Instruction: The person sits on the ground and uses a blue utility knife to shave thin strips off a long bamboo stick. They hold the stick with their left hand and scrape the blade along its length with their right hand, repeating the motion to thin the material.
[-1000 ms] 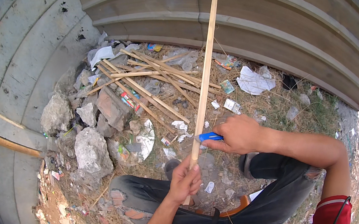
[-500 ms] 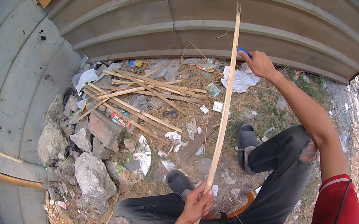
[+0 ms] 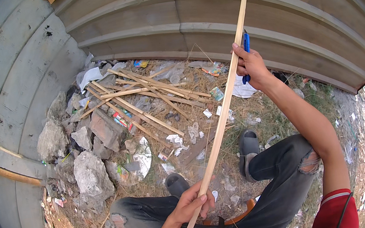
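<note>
Head view: the left grip [image 3: 190, 205] pinches a long, pale wooden strip [image 3: 224, 122] near its lower end, thumb on top and fingers curled about it, with a short tail of wood poking out below. The right grip [image 3: 253, 69], farther up the same strip, is closed around a blue cutter knife [image 3: 246, 44], and its thumb lies at the edge of the wood. The strip slants from between the knees up to the right, its upper tip (rather frayed, by the look of it) seen against the corrugated metal wall [image 3: 131, 22].

Below the forearms are dark jeans [image 3: 282, 181], ripped at both knees, and a grey sandal [image 3: 248, 142] on each foot. Part of an orange seat [image 3: 248, 207] shows between the thighs, and a red sleeve [image 3: 334, 214] with a pale band covers the right upper arm.

Beyond the feet, a loose pile of wooden strips [image 3: 160, 89] lies crisscrossed on dry grass among scraps of litter. A crumpled white sheet [image 3: 242, 88] is just behind the right grip. Left of the pile sit rough rocks [image 3: 92, 174], near a pale panel wall [image 3: 22, 81] with black smudges.
</note>
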